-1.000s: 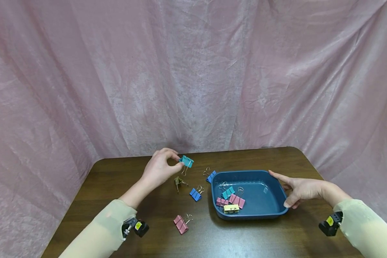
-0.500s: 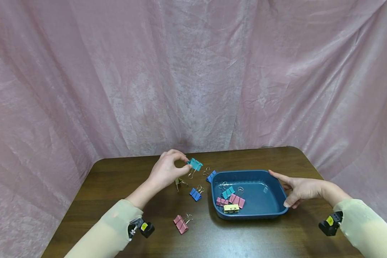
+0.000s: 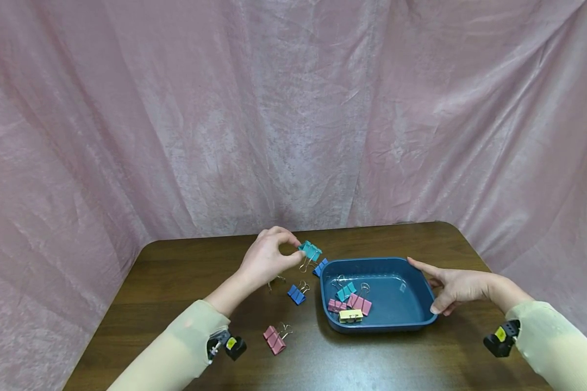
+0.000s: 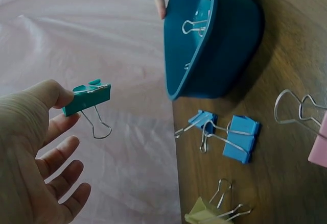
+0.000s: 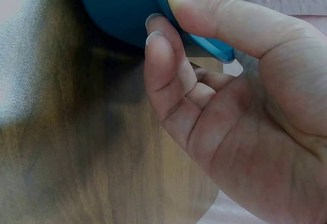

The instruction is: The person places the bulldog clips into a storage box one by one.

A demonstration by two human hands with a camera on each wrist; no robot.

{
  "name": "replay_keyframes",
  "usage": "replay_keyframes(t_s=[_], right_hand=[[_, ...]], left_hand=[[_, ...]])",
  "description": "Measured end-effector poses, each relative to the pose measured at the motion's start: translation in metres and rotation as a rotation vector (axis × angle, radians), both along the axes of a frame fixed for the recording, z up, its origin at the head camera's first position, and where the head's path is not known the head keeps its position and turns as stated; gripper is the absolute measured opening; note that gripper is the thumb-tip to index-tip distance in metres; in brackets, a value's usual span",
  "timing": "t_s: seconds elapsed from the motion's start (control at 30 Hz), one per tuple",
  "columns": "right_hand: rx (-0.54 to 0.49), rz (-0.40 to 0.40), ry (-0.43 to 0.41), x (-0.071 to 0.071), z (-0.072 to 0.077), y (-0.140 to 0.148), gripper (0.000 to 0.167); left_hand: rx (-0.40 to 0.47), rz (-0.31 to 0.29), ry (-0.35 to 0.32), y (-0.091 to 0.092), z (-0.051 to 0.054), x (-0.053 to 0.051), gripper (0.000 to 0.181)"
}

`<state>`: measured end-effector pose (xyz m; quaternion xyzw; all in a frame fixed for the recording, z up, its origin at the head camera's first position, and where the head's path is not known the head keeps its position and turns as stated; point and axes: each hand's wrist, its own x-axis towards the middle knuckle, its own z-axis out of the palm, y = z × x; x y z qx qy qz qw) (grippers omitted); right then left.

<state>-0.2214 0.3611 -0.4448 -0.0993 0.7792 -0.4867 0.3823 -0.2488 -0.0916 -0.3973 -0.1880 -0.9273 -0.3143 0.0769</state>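
Between thumb and index finger, my left hand [image 3: 270,256] pinches a teal binder clip [image 3: 310,250] above the table's far part. In the left wrist view, the teal clip [image 4: 88,99] has a wire handle hanging down, and the other fingers are spread loosely. My right hand [image 3: 462,288] grips the right end of a dark blue tray [image 3: 379,328], its thumb on the rim and fingers against the outer wall [image 5: 117,12]. Inside the tray's left part lie a teal clip [image 3: 345,292], two pink clips [image 3: 360,304] and a yellow clip [image 3: 350,316].
On the wooden table [image 3: 215,336], left of the tray, lie two blue clips [image 3: 297,294] and a pink clip [image 3: 274,341]. A yellowish clip [image 4: 207,211] is partly hidden behind my left hand in the head view. A pink curtain [image 3: 293,119] hangs behind the table.
My left hand has moved right with the teal binder clip, from above the yellowish clip to near the blue clip beside the tray. The right hand and tray have stayed put.
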Motion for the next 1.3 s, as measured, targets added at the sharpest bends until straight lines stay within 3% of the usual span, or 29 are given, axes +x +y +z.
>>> replay_keyframes(t_s=[0.7, 1.3], right_hand=[[0.012, -0.007, 0.0, 0.0, -0.001, 0.001, 0.125], [0.016, -0.014, -0.003, 0.0, 0.0, -0.001, 0.125]], left_hand=[[-0.055, -0.119, 0.017, 0.038, -0.001, 0.005, 0.016], [-0.026, -0.178, 0.016, 0.064, -0.005, 0.009, 0.014]])
